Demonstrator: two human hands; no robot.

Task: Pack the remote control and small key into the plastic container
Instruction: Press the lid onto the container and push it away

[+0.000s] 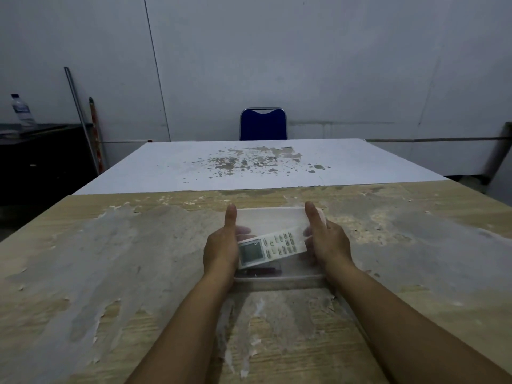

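Far off at ten o'clock, a water bottle (pixel 21 110) stands on a dark cabinet (pixel 41 151), with a metal rod (pixel 80 117) leaning on the wall just beside it. Nearer, the worn wooden table (pixel 110 259) fills the lower view, its coating peeled in patches. At its centre the left hand (pixel 221 249) clasps the left side of the clear plastic container (pixel 277 217), thumb stretched along the left rim toward twelve o'clock, fingers curled under and showing faintly through the wall. Inside the container lies the white remote control (pixel 273 248), slanted, its screen end toward seven o'clock and its button end toward two o'clock. Just below the remote, by the near wall, a small dark item (pixel 263 271) rests on the container's floor; whether it is the key I cannot tell. The right hand (pixel 327 242) clasps the container's right side in the same way, thumb pointing toward twelve o'clock. Beyond the container, at twelve o'clock, a white table (pixel 277 167) with a flaked patch adjoins the wooden one, and a blue chair (pixel 263 124) stands behind it against the wall.
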